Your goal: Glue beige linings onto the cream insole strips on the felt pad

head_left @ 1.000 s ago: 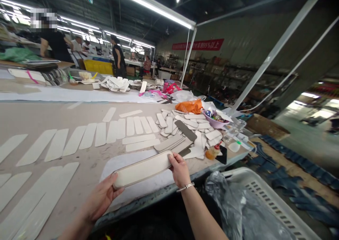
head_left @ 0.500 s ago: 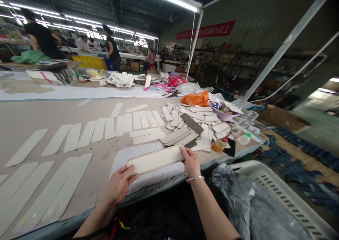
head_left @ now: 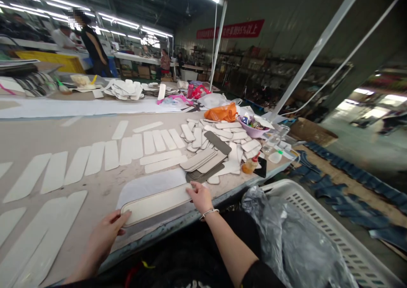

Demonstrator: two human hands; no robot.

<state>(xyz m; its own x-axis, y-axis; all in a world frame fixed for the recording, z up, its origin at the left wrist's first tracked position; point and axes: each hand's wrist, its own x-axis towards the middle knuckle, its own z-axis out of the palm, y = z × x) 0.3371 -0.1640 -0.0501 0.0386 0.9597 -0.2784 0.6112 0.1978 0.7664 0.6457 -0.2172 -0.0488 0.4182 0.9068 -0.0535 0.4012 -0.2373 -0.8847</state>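
While pale strips [head_left: 110,155] lie in rows, left hand [head_left: 108,230] and right hand [head_left: 201,198] hold a long panel [head_left: 157,204]

Leftmost: larger pale strips flat on the counter [head_left: 103,192], some overlapping; smaller ones form a slanting row farther back. Left hand: grip closed on the panel's left end, thumb on the upper face. Panel: cream, rounded corners, thin darker rim; positioned over a white sheet [head_left: 148,181] by the counter's near edge, right end farther from the wearer. Contact between panel and sheet: cannot tell. Right hand: narrow grip, thumb and fingers at the panel's right end; bracelet [head_left: 209,213] on the wrist.

Just beyond right hand: stacked grey-beige pieces [head_left: 197,160], with a heap of pale pieces [head_left: 233,152] behind and beside them. Dark grey piece [head_left: 218,142] lies on top. Orange bag [head_left: 221,113] at the heap's far side. Farther right: amber bottle [head_left: 249,166] with red tip, beside a black flat object [head_left: 261,168]; purple basin [head_left: 254,131] behind. Rightmost: perforated white basket [head_left: 318,216] containing grey plastic [head_left: 299,250].
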